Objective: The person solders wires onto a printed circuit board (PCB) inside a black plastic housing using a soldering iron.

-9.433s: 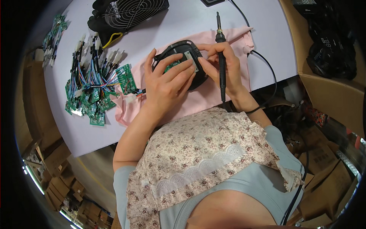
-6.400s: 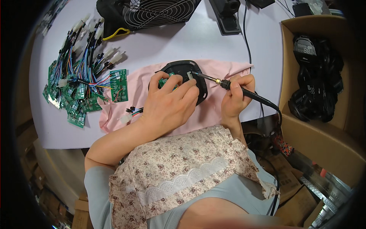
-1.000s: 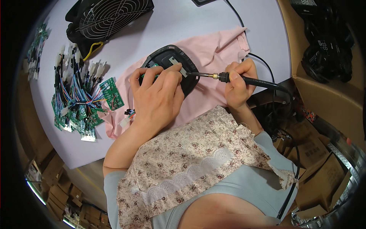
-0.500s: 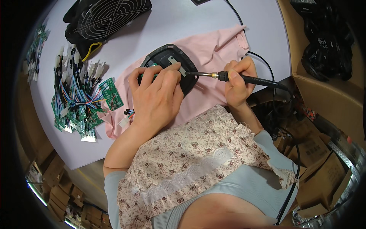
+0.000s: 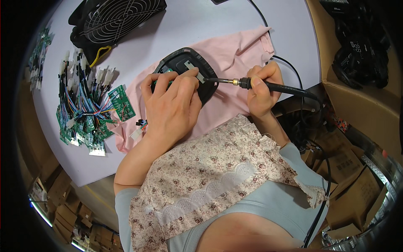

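Observation:
My left hand (image 5: 173, 107) presses down over a black plastic housing (image 5: 207, 93), its fingers bent across the near left part. A pale strip (image 5: 201, 78) lies inside the housing, with a fingertip at its side. In my right hand (image 5: 262, 94) is a soldering iron (image 5: 228, 81), gripped like a pen and pointing left. Its dark tip reaches the strip's lower end; whether they touch I cannot tell. Some green circuit board shows beside my left fingers, mostly hidden. Small connectors with wires (image 5: 137, 133) stick out left of my left wrist.
Under the housing lies a pink cloth (image 5: 235, 54) on a white table (image 5: 180, 25). A bundle of wired green circuit boards (image 5: 86, 113) sits at left. Behind it stands a black fan (image 5: 121, 21). At right, a cardboard box (image 5: 361, 103) holds black housings (image 5: 359, 59). A black cable (image 5: 289, 65) crosses the table.
Hardly anything differs. The soldering iron's tip and the housing have shifted very slightly; both hands keep their hold.

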`<act>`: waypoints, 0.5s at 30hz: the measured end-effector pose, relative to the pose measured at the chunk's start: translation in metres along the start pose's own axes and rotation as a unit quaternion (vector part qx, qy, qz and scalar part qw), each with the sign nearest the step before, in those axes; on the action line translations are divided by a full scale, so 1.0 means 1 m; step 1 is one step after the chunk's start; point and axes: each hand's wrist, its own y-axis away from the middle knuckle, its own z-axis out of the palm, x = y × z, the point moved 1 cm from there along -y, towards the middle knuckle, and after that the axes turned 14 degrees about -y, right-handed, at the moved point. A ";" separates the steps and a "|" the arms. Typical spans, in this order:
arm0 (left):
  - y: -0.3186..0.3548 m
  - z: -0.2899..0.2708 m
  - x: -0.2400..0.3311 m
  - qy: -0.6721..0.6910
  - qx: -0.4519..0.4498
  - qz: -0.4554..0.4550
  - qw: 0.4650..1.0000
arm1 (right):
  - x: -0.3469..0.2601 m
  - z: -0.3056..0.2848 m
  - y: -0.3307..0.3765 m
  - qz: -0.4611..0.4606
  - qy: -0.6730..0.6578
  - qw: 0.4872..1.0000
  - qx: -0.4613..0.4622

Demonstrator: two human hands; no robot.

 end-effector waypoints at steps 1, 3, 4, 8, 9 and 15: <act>0.000 0.000 0.000 0.001 0.000 0.000 1.000 | 0.000 0.000 0.000 0.000 0.001 1.000 -0.002; -0.001 -0.001 0.001 0.005 -0.005 -0.005 1.000 | -0.001 0.001 0.000 0.001 0.000 1.000 -0.002; -0.001 -0.001 0.001 0.009 -0.011 -0.010 1.000 | -0.002 0.001 -0.001 0.002 -0.001 1.000 -0.002; 0.000 0.000 0.001 0.012 -0.010 -0.012 1.000 | -0.005 0.007 -0.001 0.016 0.028 0.999 0.013; 0.001 0.000 0.001 0.012 -0.007 -0.013 1.000 | -0.005 0.007 -0.001 0.016 0.030 0.999 0.013; 0.001 -0.001 0.001 0.013 -0.010 -0.013 1.000 | -0.002 0.002 0.000 0.010 0.013 1.000 0.001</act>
